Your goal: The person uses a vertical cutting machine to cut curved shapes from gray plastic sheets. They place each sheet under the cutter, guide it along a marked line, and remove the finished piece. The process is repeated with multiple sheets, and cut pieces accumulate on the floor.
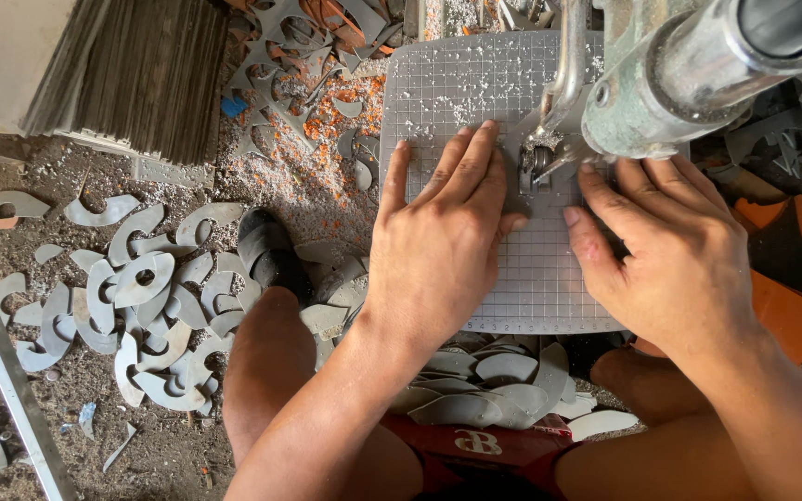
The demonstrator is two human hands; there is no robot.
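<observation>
Sheet, gridded and grey, lies under the machine; left hand and right hand press flat on it, fingers spread. Many cut pieces lie left of it.

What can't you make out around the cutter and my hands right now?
Head view only:
- Workpiece under the left hand and right hand: covered by the palms.
- Cutter tip: hidden by the machine head and fingers.
- Gridded mat: its right side is hidden by the machine.
</observation>
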